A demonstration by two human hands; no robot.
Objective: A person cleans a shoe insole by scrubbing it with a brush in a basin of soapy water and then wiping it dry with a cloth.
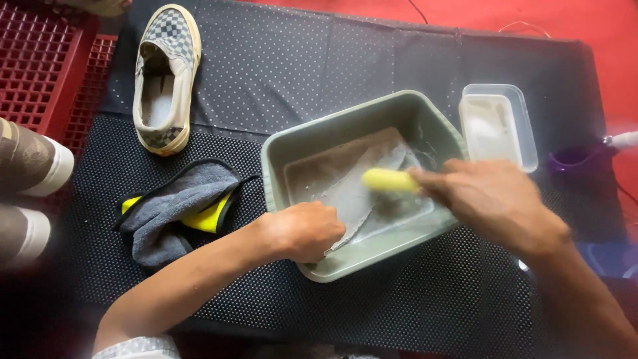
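From my feed: left hand comes in from lower left of frame, forearm angled up-right, fist curled tight on the near end of a grey insole, pinning it vs. the front rim of the basin. Knuckles sit right at that rim, just left of frame centre.

Right hand enters from lower right, wrist bent, fingers wrapped round a yellow brush; the brush pokes left from the fingers, slightly blurred, and sits over the insole at mid-frame. I can't tell if bristles touch the insole.

The insole lies flat inside the basin, running diagonally from upper right to the left hand, in shallow wet.

Count, as I see it:
- 1 grey-green rectangular basin, centre.
- 1 insole, in it.
- 1 brush.
- 1 checkered slip-on shoe, upper left, on the dark dotted mat, opening up, well apart from the basin.
- 1 grey and yellow cloth, bunched, just left of the left wrist.
- 1 clear plastic tub w/ white powder, touching the basin's right side, upper right.
- 1 red crate, far upper left.
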